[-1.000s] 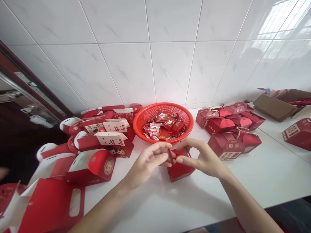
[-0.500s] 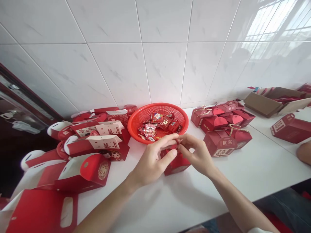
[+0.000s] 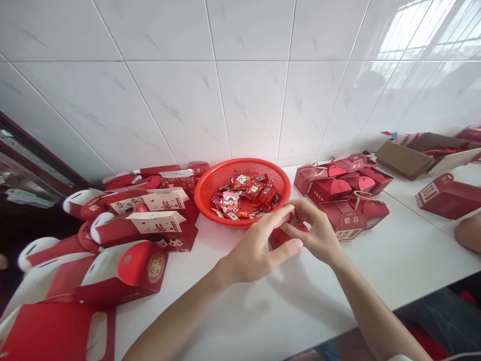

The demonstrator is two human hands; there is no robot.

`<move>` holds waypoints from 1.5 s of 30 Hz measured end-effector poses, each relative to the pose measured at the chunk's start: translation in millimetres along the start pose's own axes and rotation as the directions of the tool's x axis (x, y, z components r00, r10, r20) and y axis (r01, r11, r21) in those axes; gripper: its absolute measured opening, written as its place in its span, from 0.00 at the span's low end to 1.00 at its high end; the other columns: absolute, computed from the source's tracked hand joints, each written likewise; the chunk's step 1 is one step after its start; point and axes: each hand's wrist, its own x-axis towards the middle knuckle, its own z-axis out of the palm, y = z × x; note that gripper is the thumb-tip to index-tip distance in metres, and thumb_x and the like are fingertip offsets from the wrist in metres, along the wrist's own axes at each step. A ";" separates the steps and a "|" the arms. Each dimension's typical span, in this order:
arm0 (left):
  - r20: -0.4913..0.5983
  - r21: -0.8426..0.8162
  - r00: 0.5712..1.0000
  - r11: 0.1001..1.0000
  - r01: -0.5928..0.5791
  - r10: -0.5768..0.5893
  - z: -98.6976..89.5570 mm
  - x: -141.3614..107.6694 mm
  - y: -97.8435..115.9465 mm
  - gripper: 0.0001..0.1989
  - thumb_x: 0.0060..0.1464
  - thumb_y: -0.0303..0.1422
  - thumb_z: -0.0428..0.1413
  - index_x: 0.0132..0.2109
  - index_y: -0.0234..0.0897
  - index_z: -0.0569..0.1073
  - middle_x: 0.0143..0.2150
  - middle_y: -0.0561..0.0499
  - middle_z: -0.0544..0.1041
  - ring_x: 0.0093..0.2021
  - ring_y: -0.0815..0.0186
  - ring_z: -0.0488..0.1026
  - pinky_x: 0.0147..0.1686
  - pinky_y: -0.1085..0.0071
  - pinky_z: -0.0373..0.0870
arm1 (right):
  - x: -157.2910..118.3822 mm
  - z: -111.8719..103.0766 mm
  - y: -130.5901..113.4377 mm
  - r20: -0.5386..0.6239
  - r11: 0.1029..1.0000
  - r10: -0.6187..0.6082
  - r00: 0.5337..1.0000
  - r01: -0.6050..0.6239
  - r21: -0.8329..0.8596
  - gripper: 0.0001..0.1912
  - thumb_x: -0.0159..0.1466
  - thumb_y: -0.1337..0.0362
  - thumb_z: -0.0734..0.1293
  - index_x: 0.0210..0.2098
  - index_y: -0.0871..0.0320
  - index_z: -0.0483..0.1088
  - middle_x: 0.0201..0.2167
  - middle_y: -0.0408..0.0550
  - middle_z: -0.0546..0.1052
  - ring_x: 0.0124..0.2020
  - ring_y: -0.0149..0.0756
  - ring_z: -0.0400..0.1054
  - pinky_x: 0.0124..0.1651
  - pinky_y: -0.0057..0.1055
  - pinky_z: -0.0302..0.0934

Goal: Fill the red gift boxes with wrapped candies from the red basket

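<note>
A small red gift box (image 3: 278,237) stands on the white table, mostly hidden by my hands. My left hand (image 3: 259,248) curves round its near left side, thumb stretched across the front and fingers at the top. From the right, my right hand (image 3: 317,231) holds the box's top between thumb and fingers. Just behind is a red plastic basket (image 3: 203,193) with several wrapped sweets (image 3: 253,190) in it.
Open red boxes (image 3: 124,271) crowd the left side of the table. Closed red boxes (image 3: 345,220), some with cord handles, stand on the right. Beyond them are a cardboard carton (image 3: 404,158) and a lone red box (image 3: 447,198). Another person's arm (image 3: 468,233) shows at the right edge.
Both hands and the small box have shifted right. My left hand now covers more of the box, its thumb reaching further across the front. The view has turned slightly.
</note>
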 end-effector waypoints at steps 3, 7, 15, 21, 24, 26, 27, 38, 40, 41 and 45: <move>0.017 0.010 1.000 1.000 -0.023 0.023 3.0 2.8 -3.6 0.36 0.62 0.43 0.58 0.72 0.38 0.57 0.73 0.44 0.59 0.71 0.52 0.57 0.70 0.57 0.58 | -0.1 -0.6 6.2 -0.047 0.998 -0.003 0.999 0.001 -0.060 0.07 0.61 0.68 0.64 0.38 0.57 0.73 0.32 0.44 0.78 0.32 0.34 0.71 0.34 0.30 0.64; 0.011 0.051 1.000 0.999 -0.019 0.018 -5.1 1.8 -6.7 0.34 0.62 0.42 0.58 0.71 0.41 0.59 0.72 0.46 0.62 0.71 0.53 0.58 0.69 0.57 0.59 | 2.3 -9.0 14.6 -0.170 0.992 -0.025 0.985 0.004 -0.125 0.07 0.63 0.64 0.65 0.39 0.56 0.75 0.33 0.46 0.79 0.32 0.36 0.71 0.35 0.32 0.65; -0.128 0.142 0.990 0.987 0.068 -0.050 -38.3 -4.7 -4.9 0.28 0.62 0.43 0.58 0.66 0.41 0.67 0.67 0.46 0.69 0.67 0.51 0.64 0.67 0.54 0.61 | 10.0 -34.3 21.8 -0.423 0.954 -0.115 0.899 -0.019 -0.300 0.06 0.61 0.61 0.68 0.34 0.55 0.76 0.30 0.47 0.79 0.29 0.37 0.70 0.33 0.33 0.66; -0.146 0.165 0.988 0.984 0.072 -0.048 -48.4 -6.1 -4.6 0.26 0.61 0.43 0.59 0.63 0.39 0.70 0.63 0.46 0.73 0.65 0.53 0.68 0.65 0.57 0.64 | 9.3 -54.5 29.1 -0.436 0.874 -0.159 0.886 -0.079 -0.479 0.06 0.59 0.64 0.65 0.33 0.54 0.75 0.27 0.46 0.77 0.27 0.37 0.69 0.32 0.33 0.64; -0.134 0.186 0.990 0.980 0.072 -0.047 -50.6 -6.2 -1.2 0.24 0.62 0.41 0.58 0.62 0.39 0.71 0.64 0.47 0.73 0.65 0.54 0.67 0.66 0.59 0.64 | 9.0 -60.5 33.1 -0.398 0.802 -0.156 0.904 -0.120 -0.586 0.07 0.60 0.63 0.65 0.34 0.55 0.75 0.29 0.47 0.76 0.28 0.38 0.68 0.33 0.35 0.63; -0.123 0.200 0.991 0.977 0.072 -0.047 -51.9 -6.2 0.6 0.23 0.62 0.41 0.58 0.61 0.39 0.72 0.63 0.47 0.73 0.65 0.54 0.67 0.66 0.59 0.63 | 8.3 -58.1 34.6 -0.372 0.724 -0.192 0.908 -0.125 -0.678 0.08 0.61 0.62 0.65 0.37 0.55 0.74 0.32 0.50 0.76 0.32 0.42 0.69 0.36 0.38 0.63; -0.118 0.206 0.992 0.976 0.071 -0.048 -52.5 -6.2 1.0 0.23 0.62 0.41 0.58 0.61 0.40 0.72 0.63 0.48 0.73 0.65 0.54 0.68 0.66 0.60 0.63 | 7.5 -54.4 34.8 -0.355 0.682 -0.226 0.907 -0.113 -0.722 0.09 0.62 0.61 0.65 0.39 0.55 0.74 0.35 0.52 0.77 0.36 0.45 0.70 0.39 0.39 0.63; -0.098 0.269 0.995 0.962 0.052 -0.026 -56.4 -7.9 -2.1 0.22 0.62 0.41 0.58 0.61 0.43 0.73 0.62 0.50 0.75 0.64 0.55 0.69 0.66 0.61 0.63 | -1.9 15.5 41.6 0.272 0.472 0.116 0.955 0.188 -0.861 0.09 0.64 0.73 0.64 0.36 0.58 0.75 0.39 0.55 0.82 0.54 0.53 0.68 0.59 0.48 0.54; -0.103 0.272 0.994 0.961 0.057 -0.029 -57.6 -9.0 -1.1 0.22 0.62 0.41 0.58 0.61 0.43 0.74 0.62 0.50 0.75 0.64 0.54 0.69 0.66 0.60 0.63 | -3.1 13.9 45.9 0.284 0.413 0.199 0.938 0.183 -0.892 0.11 0.63 0.76 0.63 0.35 0.59 0.75 0.40 0.57 0.82 0.60 0.56 0.64 0.61 0.55 0.50; -0.108 0.272 0.994 0.960 0.061 -0.032 -58.2 -9.5 -0.7 0.22 0.61 0.41 0.58 0.61 0.44 0.74 0.61 0.50 0.75 0.64 0.54 0.69 0.66 0.59 0.63 | -4.3 11.6 47.6 0.287 0.395 0.217 0.933 0.185 -0.900 0.12 0.63 0.77 0.62 0.35 0.59 0.76 0.41 0.57 0.82 0.61 0.56 0.63 0.62 0.56 0.49; -0.102 0.267 0.993 0.961 0.077 -0.051 -59.8 -10.2 -0.6 0.22 0.61 0.42 0.59 0.60 0.43 0.74 0.62 0.50 0.75 0.64 0.52 0.68 0.66 0.58 0.63 | -13.9 -2.9 52.6 0.292 0.383 0.225 0.930 0.191 -0.904 0.17 0.60 0.81 0.59 0.34 0.59 0.76 0.39 0.56 0.82 0.60 0.53 0.65 0.62 0.52 0.52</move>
